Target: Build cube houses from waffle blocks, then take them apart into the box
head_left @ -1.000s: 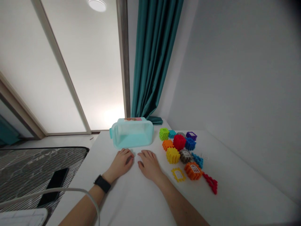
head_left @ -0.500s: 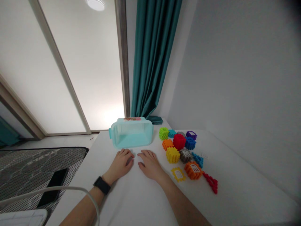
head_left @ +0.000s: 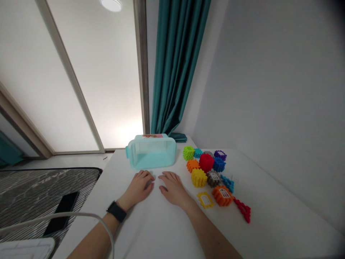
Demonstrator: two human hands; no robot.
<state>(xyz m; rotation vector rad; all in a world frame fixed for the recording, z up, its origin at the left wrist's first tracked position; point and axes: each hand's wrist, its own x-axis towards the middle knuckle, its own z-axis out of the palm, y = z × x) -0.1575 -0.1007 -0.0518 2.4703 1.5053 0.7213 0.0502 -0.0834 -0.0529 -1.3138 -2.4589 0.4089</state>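
Both hands rest palm down on the white table (head_left: 159,230), holding nothing. My left hand (head_left: 138,187), with a black watch (head_left: 116,211) on its wrist, lies with fingers loosely spread. Beside it, my right hand (head_left: 174,189) is flat with its fingers apart. Just beyond the fingertips, a light-blue plastic box (head_left: 152,162) lies with its open side towards me. To the right of my right hand sit several toothed building blocks: a yellow block (head_left: 198,177), a red block (head_left: 206,163), an orange block with a window (head_left: 223,196) and a flat yellow window piece (head_left: 205,200).
More pieces include a lime-green block (head_left: 188,153), a blue block (head_left: 219,164) and a red triangular piece (head_left: 243,210). A white cable (head_left: 81,214) crosses my left forearm. A black phone (head_left: 61,213) lies at the left. A green curtain (head_left: 179,72) hangs behind.
The view has shifted very slightly. Both hands, the box and the blocks stay in place.
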